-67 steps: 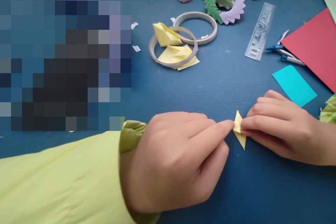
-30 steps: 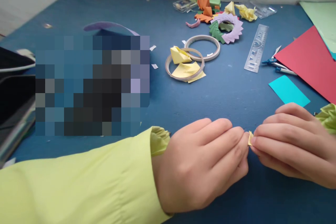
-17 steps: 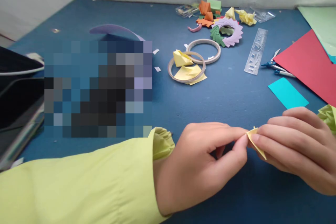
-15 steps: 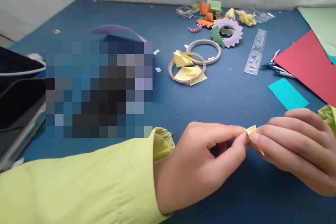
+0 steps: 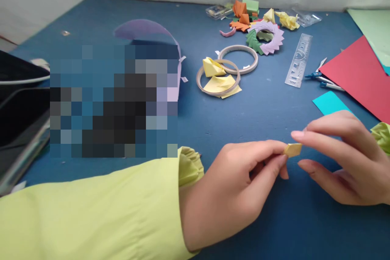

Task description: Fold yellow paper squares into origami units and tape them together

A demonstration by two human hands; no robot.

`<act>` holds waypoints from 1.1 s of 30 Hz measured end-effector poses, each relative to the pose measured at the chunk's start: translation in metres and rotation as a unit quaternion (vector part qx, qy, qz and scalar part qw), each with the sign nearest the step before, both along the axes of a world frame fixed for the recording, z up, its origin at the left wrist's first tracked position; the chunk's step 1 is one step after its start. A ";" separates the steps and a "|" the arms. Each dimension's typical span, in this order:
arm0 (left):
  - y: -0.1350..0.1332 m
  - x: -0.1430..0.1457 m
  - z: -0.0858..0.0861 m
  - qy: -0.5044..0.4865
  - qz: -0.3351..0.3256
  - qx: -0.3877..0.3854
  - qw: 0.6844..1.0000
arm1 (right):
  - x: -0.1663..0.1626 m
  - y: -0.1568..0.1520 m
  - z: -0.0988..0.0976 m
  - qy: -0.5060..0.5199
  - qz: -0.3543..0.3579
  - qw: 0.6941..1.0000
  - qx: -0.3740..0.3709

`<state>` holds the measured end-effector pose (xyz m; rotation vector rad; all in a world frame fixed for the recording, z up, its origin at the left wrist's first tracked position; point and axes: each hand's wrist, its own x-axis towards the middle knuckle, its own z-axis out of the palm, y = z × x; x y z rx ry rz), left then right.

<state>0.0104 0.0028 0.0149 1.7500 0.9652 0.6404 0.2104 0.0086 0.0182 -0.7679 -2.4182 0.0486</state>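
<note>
Between the thumb and forefinger of my left hand [image 5: 234, 187] is a small folded piece of yellow paper [image 5: 294, 150], pinched at its left end. My right hand [image 5: 350, 162] is just to the right of it, thumb and fingers apart, holding nothing. A turquoise paper rectangle [image 5: 330, 103] lies partly behind my right fingers. Farther back, yellow folded paper [image 5: 221, 84] sits within and under one of two overlapping rolls of narrow tape [image 5: 199, 83].
A ring of folded purple and green paper [image 5: 276, 40] lies behind the tape rolls. To its right are a clear stencil ruler [image 5: 300, 61], a compass [image 5: 313, 75] and red paper [image 5: 359, 73]. A curled purple strip [image 5: 146, 28] stands at left, beside a blurred-out area.
My right hand has let go of the yellow paper, opened and drawn back slightly to the right. The left hand keeps its pinch, and the paper now shows as a flat, compact fold.
</note>
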 end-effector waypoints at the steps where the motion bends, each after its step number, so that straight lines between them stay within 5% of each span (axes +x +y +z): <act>1: 0.000 0.000 0.000 0.018 -0.005 0.039 0.999 | -0.001 -0.001 -0.001 0.020 -0.012 0.999 -0.049; 6: -0.003 -0.001 0.002 0.053 -0.003 0.156 0.986 | -0.008 -0.001 -0.001 0.122 -0.012 0.951 -0.282; 12: -0.005 -0.004 -0.001 0.065 -0.008 0.212 0.975 | -0.009 0.000 0.001 0.172 -0.040 0.908 -0.379; 33: -0.007 -0.007 -0.008 0.133 -0.037 0.306 0.942 | -0.006 0.001 0.001 0.201 -0.064 0.861 -0.463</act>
